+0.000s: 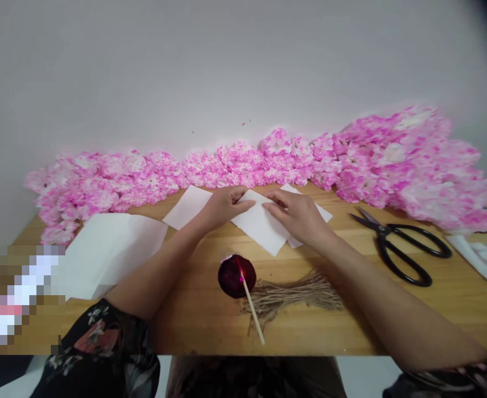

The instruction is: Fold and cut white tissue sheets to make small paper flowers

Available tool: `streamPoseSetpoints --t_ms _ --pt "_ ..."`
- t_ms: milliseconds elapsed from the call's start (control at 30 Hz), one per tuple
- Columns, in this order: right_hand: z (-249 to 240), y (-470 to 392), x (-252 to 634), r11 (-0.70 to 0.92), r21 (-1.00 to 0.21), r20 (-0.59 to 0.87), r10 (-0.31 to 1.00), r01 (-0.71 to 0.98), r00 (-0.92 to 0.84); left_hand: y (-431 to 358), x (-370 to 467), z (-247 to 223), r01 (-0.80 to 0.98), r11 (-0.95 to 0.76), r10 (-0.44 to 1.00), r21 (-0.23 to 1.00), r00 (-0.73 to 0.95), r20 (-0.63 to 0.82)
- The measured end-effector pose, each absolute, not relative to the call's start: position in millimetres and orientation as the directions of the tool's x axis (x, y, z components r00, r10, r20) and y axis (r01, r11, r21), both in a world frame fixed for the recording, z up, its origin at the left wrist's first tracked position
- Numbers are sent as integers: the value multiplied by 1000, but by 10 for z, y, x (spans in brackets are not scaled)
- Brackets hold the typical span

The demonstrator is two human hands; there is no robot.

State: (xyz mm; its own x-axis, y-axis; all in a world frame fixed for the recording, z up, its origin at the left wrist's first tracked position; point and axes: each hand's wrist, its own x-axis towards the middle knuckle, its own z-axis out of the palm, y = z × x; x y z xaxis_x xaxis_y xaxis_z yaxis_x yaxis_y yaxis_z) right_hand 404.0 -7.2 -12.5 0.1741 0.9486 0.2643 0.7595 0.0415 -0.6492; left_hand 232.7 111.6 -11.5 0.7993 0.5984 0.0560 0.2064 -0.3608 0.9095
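While left grip (226, 207) and right grip (300, 214) pinch its edges, white paper (262, 228) lies between.

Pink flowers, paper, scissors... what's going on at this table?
A person is handling a white square of paper with bare hands: the left hand is at its left side, the right hand at its right. How firmly the fingers grip isn't clear. Nearer the person are a dark dish with a stick leaning in it and a bundle of twigs. Black scissors lie to the right, and pink flowers line the table's far edge.
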Motion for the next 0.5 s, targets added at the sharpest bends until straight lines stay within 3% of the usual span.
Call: streamPoseSetpoints --t_ms 233,367,500 --pt "92 -79 4282 -43 -854 207 887 519 413 1271 2353 -141 174 -139 587 975 807 -61" --pt "502 -219 4575 -76 -967 78 818 242 570 1256 2476 77 130 -140 475 982 879 -49" --pt "663 -384 4802 -131 -989 -60 774 66 630 1205 2575 92 216 -197 400 956 908 -123"
